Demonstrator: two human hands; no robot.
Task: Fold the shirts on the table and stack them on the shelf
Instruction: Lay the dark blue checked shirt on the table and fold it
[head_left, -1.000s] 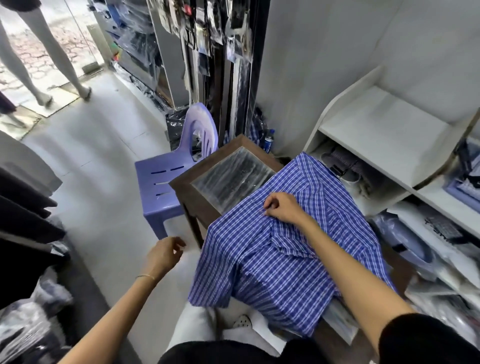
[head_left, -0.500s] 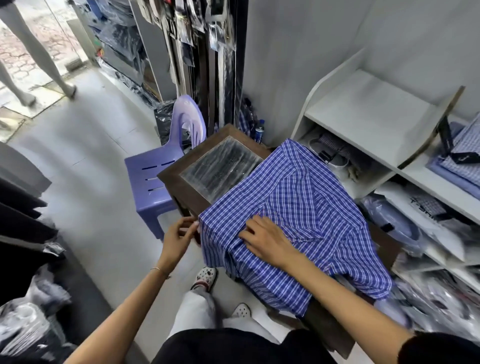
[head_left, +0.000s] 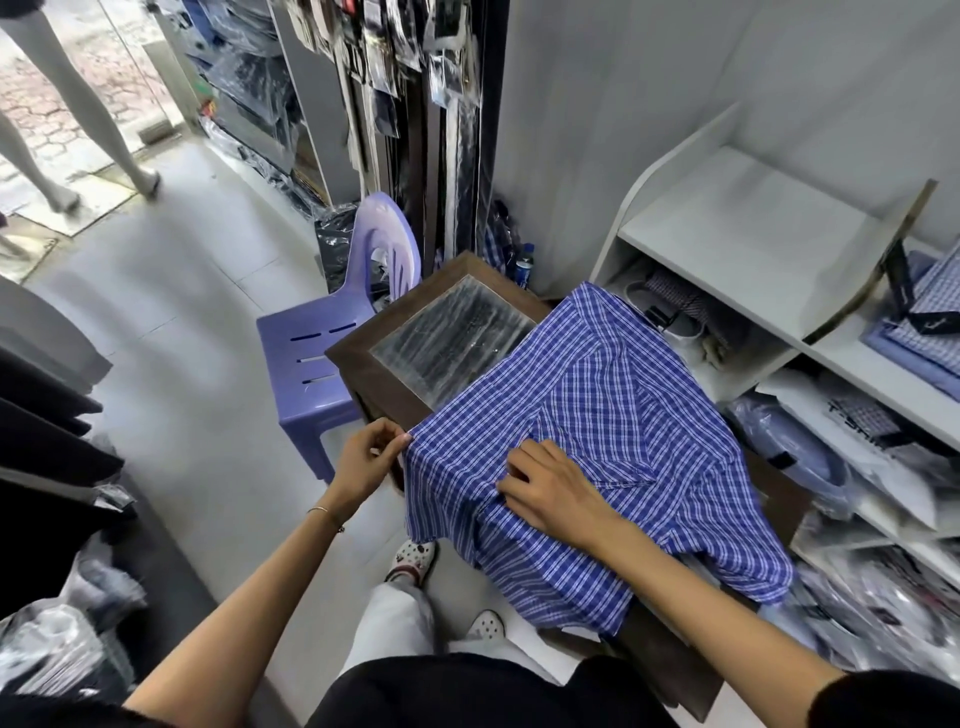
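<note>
My left grip (head_left: 371, 457) pinches the near-left corner of the blue-and-white checked shirt (head_left: 597, 415), thumb and curled fingers closed on the thin woven cloth where it hangs off the edge of the tabletop (head_left: 363, 374). My right grip (head_left: 550, 486) lies just to the right of it on the shirt, knuckles up, with the fingertips bunching a small ridge of fabric, so that hand too is gathering cloth and not lying flat. The shirt is soft and rumpled, spread over most of the dark brown wooden tabletop, its hem and one sleeve draping over the near side toward my legs, with a raised fold running away from my right grip. Beyond both grips, a square glossy pane (head_left: 452, 332) set into the tabletop shows bare. Farther to the right of my right grip stands the white shelf (head_left: 727, 223), smooth and flat-boarded: its top compartment holds nothing that I can see, the one to its right holds folded pale blue and checked shirts (head_left: 924, 332), and the lower ones hold items in clear crinkled plastic bags. Beyond my left grip sits a purple moulded plastic chair (head_left: 311, 364) with slots in its seat, just beside the tabletop.
</note>
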